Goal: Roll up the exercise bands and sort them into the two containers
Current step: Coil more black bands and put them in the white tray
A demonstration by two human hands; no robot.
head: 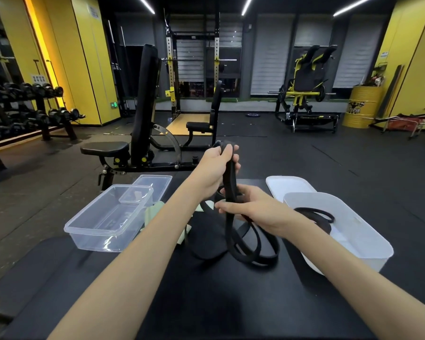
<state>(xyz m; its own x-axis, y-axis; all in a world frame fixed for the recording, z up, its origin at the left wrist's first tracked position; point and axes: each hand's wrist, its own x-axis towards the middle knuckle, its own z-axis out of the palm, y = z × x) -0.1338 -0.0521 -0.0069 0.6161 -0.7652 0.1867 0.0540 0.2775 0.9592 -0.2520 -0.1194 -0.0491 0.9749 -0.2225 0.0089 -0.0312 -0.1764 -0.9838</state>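
Far left: clear plastic container [103, 219] sat on the black table [206, 303], clear lid [157, 185] just behind it. Pale green band [152, 212] lay btw container & left forearm, partly hidden. Centre: left hand [216, 165] was raised, fingers curled round the top end of a black band [230, 182]. Below it, right hand [250, 209] gripped the same band w/ thumb & fingers closed round it; the rest lay in loose loops on the table. Right: white container [353, 231] w/ a second black band [314, 214] coiled inside, white lid [287, 186] behind.
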